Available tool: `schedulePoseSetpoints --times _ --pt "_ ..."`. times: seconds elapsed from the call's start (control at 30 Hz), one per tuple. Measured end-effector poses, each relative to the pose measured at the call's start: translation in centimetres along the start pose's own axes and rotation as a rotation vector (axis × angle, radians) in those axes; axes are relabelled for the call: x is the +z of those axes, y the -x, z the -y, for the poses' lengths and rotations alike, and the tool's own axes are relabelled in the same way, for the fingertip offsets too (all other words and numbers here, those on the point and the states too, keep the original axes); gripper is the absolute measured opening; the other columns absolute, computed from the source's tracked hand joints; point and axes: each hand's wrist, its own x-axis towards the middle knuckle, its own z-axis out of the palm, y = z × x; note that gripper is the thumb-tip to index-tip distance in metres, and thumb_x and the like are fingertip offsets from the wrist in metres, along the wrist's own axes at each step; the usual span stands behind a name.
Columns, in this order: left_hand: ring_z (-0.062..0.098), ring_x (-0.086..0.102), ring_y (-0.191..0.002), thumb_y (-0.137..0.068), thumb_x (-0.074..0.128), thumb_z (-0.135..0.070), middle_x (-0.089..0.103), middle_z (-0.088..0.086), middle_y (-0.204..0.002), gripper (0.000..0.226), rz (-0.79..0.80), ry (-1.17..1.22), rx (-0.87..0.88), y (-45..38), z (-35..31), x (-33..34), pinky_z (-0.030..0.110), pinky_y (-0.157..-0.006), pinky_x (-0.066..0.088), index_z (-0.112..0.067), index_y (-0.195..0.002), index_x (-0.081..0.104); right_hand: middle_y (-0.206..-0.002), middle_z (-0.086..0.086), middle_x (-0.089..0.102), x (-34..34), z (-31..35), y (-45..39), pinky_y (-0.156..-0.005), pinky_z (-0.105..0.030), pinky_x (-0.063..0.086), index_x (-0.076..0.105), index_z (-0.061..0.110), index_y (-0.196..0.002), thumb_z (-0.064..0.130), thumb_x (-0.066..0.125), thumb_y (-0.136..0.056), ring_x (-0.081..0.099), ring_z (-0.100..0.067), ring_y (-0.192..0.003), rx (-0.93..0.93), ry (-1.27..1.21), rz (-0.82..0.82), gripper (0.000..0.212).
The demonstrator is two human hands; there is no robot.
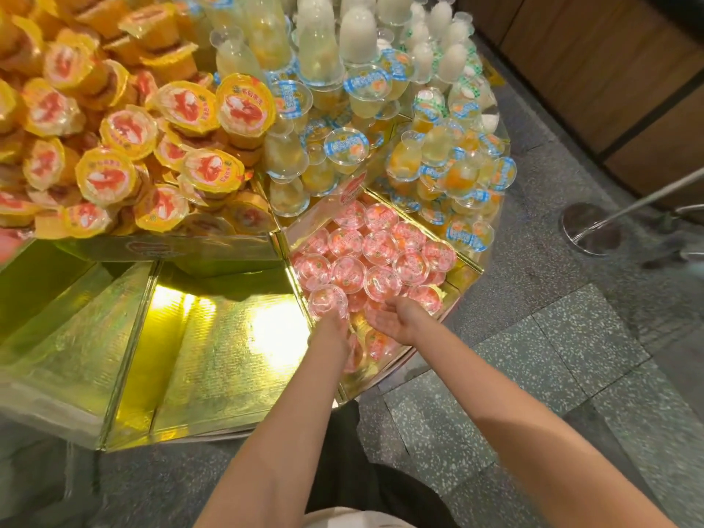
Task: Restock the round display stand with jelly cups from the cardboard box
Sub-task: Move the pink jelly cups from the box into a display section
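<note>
The round display stand [213,356] has gold-foil wedge compartments. One wedge on the right holds several pink jelly cups [375,257], most of them upside down. My left hand [332,322] is at that wedge's near end and grips a clear pink cup [327,301]; the cup hides its fingers. Beside it, my right hand [398,321] lies palm up with its fingers relaxed, touching the nearest cups. More pink cups [375,342] lie beneath and between my wrists. The cardboard box is not in view.
Yellow-lidded cups [125,146] are heaped at the upper left, with blue-lidded clear cups [343,146] and white ones [438,40] behind. The near-left gold wedges [76,329] show bare foil. A metal stanchion base [588,228] stands on the terrazzo floor at right, below a wooden wall [609,70].
</note>
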Motion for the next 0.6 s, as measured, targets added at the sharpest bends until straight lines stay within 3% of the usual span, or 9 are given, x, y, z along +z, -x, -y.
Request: schedulePoseSetpoints --times 0.1,0.17,0.23,0.4,0.5,0.6 --pt "0.024 0.058 -0.112 -0.093 0.062 -0.022 0.060 0.009 -0.123 0.038 0.076 -0.070 -0.031 0.9 -0.4 -1.0 0.040 -0.100 0.047 -0.007 -0.127 0.055 -0.102 -0.022 0.063 0.0 -0.4 1.6 -0.081 -0.041 0.052 0.039 -0.001 -0.116 0.013 0.038 -0.104 0.064 -0.031 -0.081 -0.010 0.044 0.026 0.019" --pt "0.024 0.060 -0.099 -0.091 0.064 -0.025 0.060 0.010 -0.113 0.035 0.114 0.069 -0.110 1.8 -0.5 -1.8 0.040 -0.086 0.053 -0.004 -0.119 0.055 -0.093 -0.020 0.063 0.0 -0.8 2.6 -0.067 -0.035 0.057 0.042 -0.001 -0.117 0.014 0.039 -0.103 0.065 -0.029 -0.081 -0.051 0.086 0.030 0.021" --pt "0.021 0.059 -0.087 -0.093 0.060 -0.025 0.059 0.009 -0.099 0.024 0.171 0.004 -0.050 3.2 -0.3 -3.3 0.036 -0.075 0.052 -0.003 -0.101 0.056 -0.091 -0.019 0.064 0.1 -1.4 3.8 -0.051 -0.032 0.057 0.045 0.001 -0.118 0.014 0.040 -0.102 0.066 -0.027 -0.078 -0.091 0.130 0.038 0.021" --pt "0.015 0.058 -0.076 -0.096 0.053 -0.011 0.061 0.005 -0.089 0.008 0.187 -0.245 0.342 6.0 1.8 -8.8 0.034 -0.077 0.048 -0.012 -0.090 0.059 -0.083 -0.013 0.063 0.9 -4.8 8.1 -0.052 -0.029 0.056 0.049 0.005 -0.108 0.011 0.041 -0.101 0.067 -0.020 -0.064 -0.219 0.307 0.054 0.013" --pt "0.011 0.059 -0.073 -0.091 0.060 -0.005 0.064 0.004 -0.085 0.023 0.150 -0.517 0.545 7.6 2.9 -14.1 0.027 -0.069 0.045 -0.007 -0.114 0.061 -0.070 -0.008 0.064 2.9 -7.5 11.1 -0.045 -0.023 0.053 0.054 0.009 -0.093 0.012 0.045 -0.100 0.064 -0.011 -0.045 -0.296 0.466 0.095 0.012" --pt "0.007 0.057 -0.071 -0.085 0.067 -0.008 0.066 0.007 -0.093 0.029 0.034 -0.783 0.762 9.9 3.6 -20.0 0.013 -0.056 0.042 -0.008 -0.114 0.063 -0.079 -0.009 0.060 5.5 -10.1 14.5 -0.055 -0.025 0.049 0.055 0.007 -0.093 0.015 0.048 -0.100 0.063 -0.015 -0.056 -0.498 0.765 0.136 0.013"
